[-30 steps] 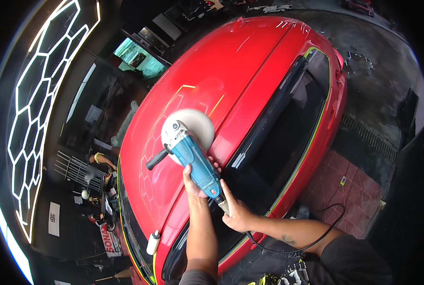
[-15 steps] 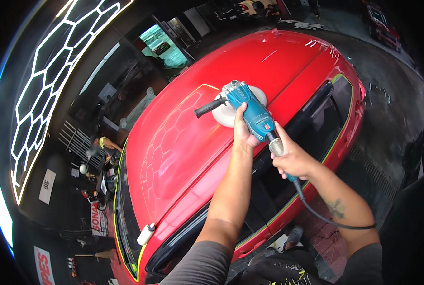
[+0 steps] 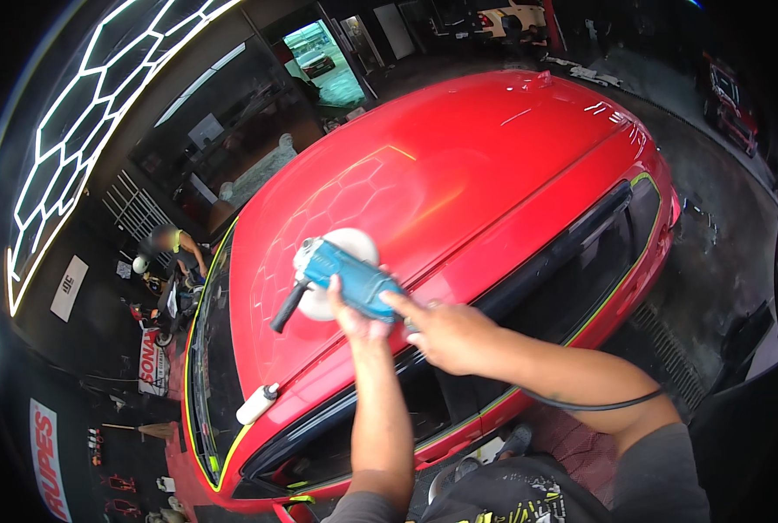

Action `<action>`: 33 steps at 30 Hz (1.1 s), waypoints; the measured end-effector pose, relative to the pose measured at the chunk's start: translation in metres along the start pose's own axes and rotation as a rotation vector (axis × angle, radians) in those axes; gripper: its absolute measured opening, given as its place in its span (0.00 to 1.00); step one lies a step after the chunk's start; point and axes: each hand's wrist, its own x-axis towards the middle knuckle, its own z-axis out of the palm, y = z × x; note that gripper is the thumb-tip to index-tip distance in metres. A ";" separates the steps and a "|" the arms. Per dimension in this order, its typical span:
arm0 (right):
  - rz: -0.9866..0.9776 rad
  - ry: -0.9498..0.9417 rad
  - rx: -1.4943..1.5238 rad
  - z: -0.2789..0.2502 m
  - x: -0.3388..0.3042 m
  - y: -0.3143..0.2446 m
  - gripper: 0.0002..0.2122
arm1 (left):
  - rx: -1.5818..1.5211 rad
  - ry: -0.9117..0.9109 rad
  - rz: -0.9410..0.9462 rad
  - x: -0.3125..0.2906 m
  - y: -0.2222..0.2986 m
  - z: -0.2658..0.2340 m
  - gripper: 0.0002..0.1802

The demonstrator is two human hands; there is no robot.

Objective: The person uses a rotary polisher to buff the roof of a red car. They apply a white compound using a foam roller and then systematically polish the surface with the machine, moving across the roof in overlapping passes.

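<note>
A teal electric car polisher (image 3: 349, 277) with a round white pad (image 3: 354, 244) lies over the red car roof (image 3: 467, 131). My left hand (image 3: 361, 318) cups the polisher's body from beneath, thumb along its side. At the rear end, my right hand (image 3: 450, 336) is closed round the handle, which my fingers partly hide. A black side grip (image 3: 289, 307) sticks out toward the near left, and neither hand is on it. The power cord (image 3: 594, 404) runs back along my right forearm. The pad appears to rest on the roof, though its contact side is hidden.
A white bottle (image 3: 257, 404) lies tilted at the roof's front corner, by the windshield (image 3: 210, 366). Yellow-green tape (image 3: 594, 318) edges the side windows. Beyond the hood side, another person (image 3: 180, 248) bends near a motorcycle. Hexagonal lights (image 3: 84, 131) hang at the left.
The polisher has swept left and nearer me, toward the windshield end of the roof, with both hands still on it. My right forearm now reaches further across. The view has shifted slightly.
</note>
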 end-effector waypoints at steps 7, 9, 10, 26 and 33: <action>0.003 -0.123 -0.070 -0.001 0.012 -0.030 0.38 | -0.132 -0.056 0.051 -0.006 0.029 -0.030 0.41; 0.016 -0.108 -0.076 -0.011 0.000 -0.022 0.34 | -0.207 -0.044 0.061 -0.007 0.017 -0.020 0.41; 0.013 -0.075 -0.080 -0.017 -0.008 -0.015 0.32 | -0.190 -0.059 0.074 -0.007 0.006 -0.013 0.41; 0.506 0.221 -0.163 -0.208 -0.191 0.087 0.35 | -0.361 -0.156 -0.644 0.058 -0.309 0.219 0.26; 0.705 0.164 -0.012 -0.244 -0.211 0.063 0.36 | -0.418 -0.084 -0.603 0.026 -0.321 0.257 0.24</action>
